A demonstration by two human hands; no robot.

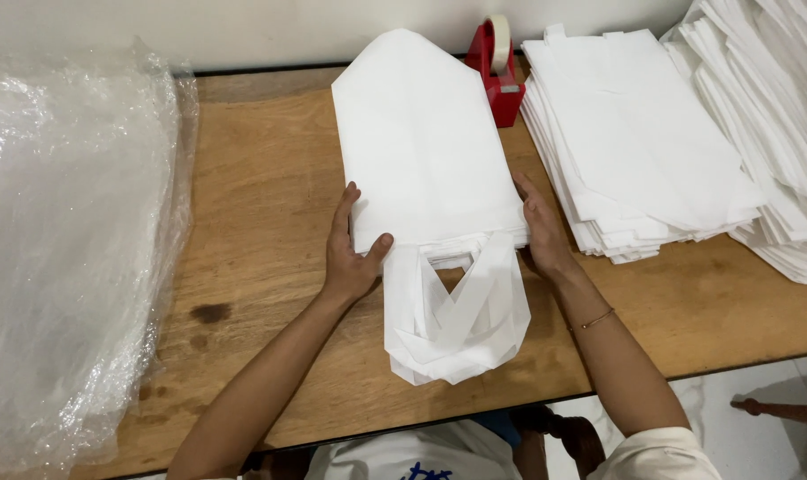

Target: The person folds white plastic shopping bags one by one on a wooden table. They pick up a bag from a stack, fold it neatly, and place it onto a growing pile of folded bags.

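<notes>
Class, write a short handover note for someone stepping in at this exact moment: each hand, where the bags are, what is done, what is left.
Left hand: grips the left edge of the white bag bundle, thumb on top.
Right hand: flat against the bundle's right edge.
Bundle lies on the wooden table, handles towards you.
Done: bundle squared between the hands.
Left: a stack of flat bags to the right; red tape dispenser behind, untouched.

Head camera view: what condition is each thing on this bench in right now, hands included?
Stack of white bags: flat, handles toward the person, gripped at both sides.
Left hand: thumb on top of the stack's left edge.
Right hand: pressed against the stack's right edge.
Tape dispenser: upright, roll loaded.
Right-hand bag piles: stacked flat, untouched.
Clear plastic wrap: crumpled, heaped at the left.
</notes>
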